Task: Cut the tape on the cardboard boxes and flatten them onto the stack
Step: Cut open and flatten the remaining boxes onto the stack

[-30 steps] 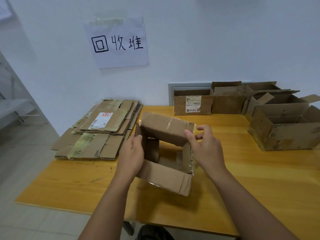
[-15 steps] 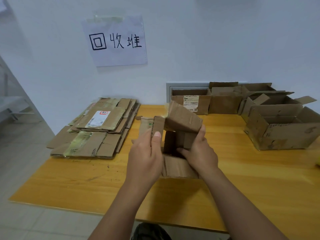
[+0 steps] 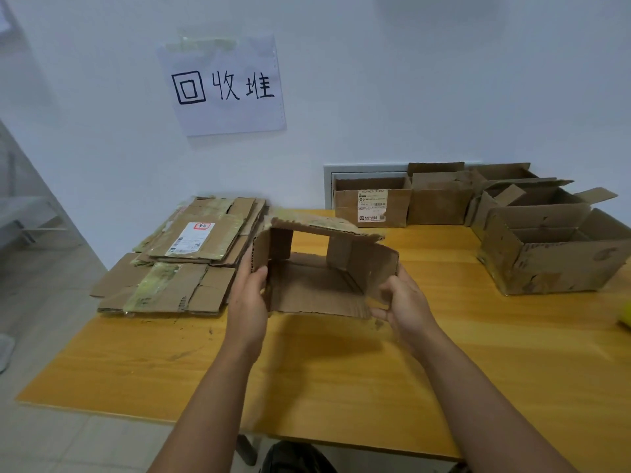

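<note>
A small brown cardboard box [image 3: 317,288] hangs just above the wooden table [image 3: 341,370], opened out so I look through it from the near side, its top panel edged with yellowed tape. My left hand [image 3: 249,295] grips its left wall, thumb on the near edge. My right hand [image 3: 406,302] holds the right wall, fingers curled round its lower corner. To the left lies the stack of flattened boxes [image 3: 184,261], its top sheet bearing a white label.
Several open cardboard boxes stand at the back right, one with a label [image 3: 372,206] and a large one [image 3: 553,254] nearest me. A paper sign [image 3: 225,87] hangs on the wall. A yellow object [image 3: 626,315] peeks in at the right edge.
The box was squeezed narrow between both hands half a second ago. Now it is spread wide open again and turned so its inside faces me, hands on either wall.
</note>
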Demonstrator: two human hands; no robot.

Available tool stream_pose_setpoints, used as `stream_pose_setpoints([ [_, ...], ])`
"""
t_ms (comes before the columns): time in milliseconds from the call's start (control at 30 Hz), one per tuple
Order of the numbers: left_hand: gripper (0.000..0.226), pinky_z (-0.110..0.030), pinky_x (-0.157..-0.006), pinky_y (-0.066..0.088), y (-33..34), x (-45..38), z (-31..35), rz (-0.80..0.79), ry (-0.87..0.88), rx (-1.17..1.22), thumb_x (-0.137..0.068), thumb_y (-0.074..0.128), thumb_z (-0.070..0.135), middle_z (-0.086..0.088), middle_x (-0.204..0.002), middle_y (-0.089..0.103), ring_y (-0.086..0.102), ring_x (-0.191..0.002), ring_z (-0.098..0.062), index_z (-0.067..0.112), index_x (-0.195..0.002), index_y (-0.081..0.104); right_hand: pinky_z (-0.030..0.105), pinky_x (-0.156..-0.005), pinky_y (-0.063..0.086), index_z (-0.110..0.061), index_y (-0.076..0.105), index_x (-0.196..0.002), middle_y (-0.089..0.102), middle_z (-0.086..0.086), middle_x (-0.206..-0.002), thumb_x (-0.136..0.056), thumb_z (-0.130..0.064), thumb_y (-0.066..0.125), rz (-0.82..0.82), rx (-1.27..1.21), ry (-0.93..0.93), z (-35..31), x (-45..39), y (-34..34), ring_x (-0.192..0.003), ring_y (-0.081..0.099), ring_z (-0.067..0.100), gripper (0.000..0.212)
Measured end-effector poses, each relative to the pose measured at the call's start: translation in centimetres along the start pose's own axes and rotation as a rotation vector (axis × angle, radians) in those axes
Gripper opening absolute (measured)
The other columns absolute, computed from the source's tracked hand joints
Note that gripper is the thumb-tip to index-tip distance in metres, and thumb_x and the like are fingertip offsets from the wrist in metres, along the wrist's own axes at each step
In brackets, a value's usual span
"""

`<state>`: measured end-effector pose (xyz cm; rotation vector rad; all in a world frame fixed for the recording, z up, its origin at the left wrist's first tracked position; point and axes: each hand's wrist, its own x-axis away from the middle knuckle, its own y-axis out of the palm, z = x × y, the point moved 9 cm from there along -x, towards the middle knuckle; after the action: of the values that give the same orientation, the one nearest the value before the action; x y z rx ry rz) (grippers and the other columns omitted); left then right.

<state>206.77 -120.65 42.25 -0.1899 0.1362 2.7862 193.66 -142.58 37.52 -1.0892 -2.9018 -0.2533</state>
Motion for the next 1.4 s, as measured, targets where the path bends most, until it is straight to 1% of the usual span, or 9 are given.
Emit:
stream_pose_setpoints([
  [233,0.035,-0.026,-0.063,0.053,-0.1,0.0,-6.1,0.107,-0.373,0.542,-0.103,0.042,0.029,-0.001,-0.11,0.073,0.068,-0.095,-0.014,0.018,-0.131,0.059,0.027,-0.099,0.047,-0.035,0.057,-0.131,0.059,-0.012,-0.13,-0.099,-0.001,0.037,-0.08,0.196,-0.151,-0.4,0.8,0.8,-0.125,0.052,0.011,0.051],
  [367,0.039,-0.038,-0.072,0.049,-0.6,-0.2,-8.0,0.05,-0.418,0.528,-0.1,0.033,0.038,-0.012,-0.121,0.065,0.054,-0.108,-0.03,0.019,-0.12,0.061,0.023,-0.108,0.033,-0.034,0.061,-0.128,0.049,-0.022,-0.14,-0.097,0.002,0.039,-0.122,0.39,-0.265,-0.5,0.9,1.0,-0.127,0.039,-0.013,0.052],
  [467,0.059,-0.047,-0.084,0.053,-1.3,-0.4,-8.6,-0.03,-0.451,0.544,-0.097,0.03,0.061,-0.012,-0.113,0.071,0.062,-0.107,-0.032,0.017,-0.116,0.065,0.026,-0.106,0.032,-0.029,0.063,-0.126,0.047,-0.019,-0.141,-0.097,0.0,0.041,-0.13,0.497,-0.245,0.6,0.5,0.7,-0.132,0.039,0.0,0.047],
  [533,0.059,-0.047,-0.088,0.055,-1.9,-0.5,-9.1,-0.031,-0.513,0.41,-0.095,0.041,0.064,-0.013,-0.116,0.071,0.066,-0.107,-0.03,0.016,-0.122,0.063,0.024,-0.11,0.027,-0.024,0.065,-0.127,0.047,-0.014,-0.142,-0.098,-0.001,0.042,-0.141,0.61,-0.247,1.4,0.4,0.7,-0.136,0.036,0.005,0.043],
  [667,0.05,-0.044,-0.084,0.057,-4.8,-1.9,-9.5,0.098,-0.426,-0.177,-0.091,0.066,0.016,-0.007,-0.121,0.062,0.065,-0.101,-0.026,0.02,-0.137,0.048,0.025,-0.117,0.017,-0.019,0.061,-0.132,0.046,-0.007,-0.149,-0.1,-0.006,0.041,-0.203,0.882,-0.284,2.8,0.6,1.9,-0.142,0.031,0.011,0.04],
  [833,0.057,-0.041,-0.085,0.055,-5.1,-2.7,-8.4,0.014,-0.201,-0.746,-0.092,0.063,0.029,0.0,-0.123,0.059,0.06,-0.099,-0.018,0.029,-0.144,0.039,0.023,-0.117,0.009,-0.018,0.055,-0.139,0.04,-0.006,-0.153,-0.101,-0.013,0.04,-0.257,1.068,-0.298,3.6,0.5,3.2,-0.147,0.022,0.014,0.042],
  [933,0.063,-0.046,-0.103,0.042,-4.7,-3.0,-8.6,-0.056,-0.137,-1.142,-0.091,0.059,0.037,-0.006,-0.148,0.042,0.04,-0.131,-0.029,0.036,-0.148,0.033,0.04,-0.122,0.015,-0.023,0.053,-0.14,0.037,-0.009,-0.155,-0.101,-0.02,0.038,-0.303,1.2,-0.252,4.4,0.5,3.7,-0.148,0.019,0.016,0.042],
  [1200,0.057,-0.055,-0.115,-0.014,2.7,-3.9,-8.7,-0.504,0.117,-1.628,-0.099,0.026,0.054,-0.005,-0.164,0.012,0.001,-0.151,-0.031,0.037,-0.153,0.019,0.06,-0.116,-0.009,-0.029,0.039,-0.147,0.015,-0.01,-0.164,-0.1,-0.043,0.03,-0.43,1.42,-0.203,5.9,1.7,4.0,-0.152,-0.003,0.021,0.05],
  [1400,0.06,-0.059,-0.115,-0.01,4.3,-5.2,-9.8,-0.547,0.048,-1.471,-0.097,0.021,0.062,0.001,-0.166,0.001,-0.008,-0.15,-0.034,0.043,-0.153,0.011,0.054,-0.117,-0.01,-0.034,0.037,-0.15,0.012,-0.015,-0.164,-0.104,-0.053,0.018,-0.454,1.392,-0.146,5.7,1.5,3.5,-0.152,-0.003,0.016,0.053],
])
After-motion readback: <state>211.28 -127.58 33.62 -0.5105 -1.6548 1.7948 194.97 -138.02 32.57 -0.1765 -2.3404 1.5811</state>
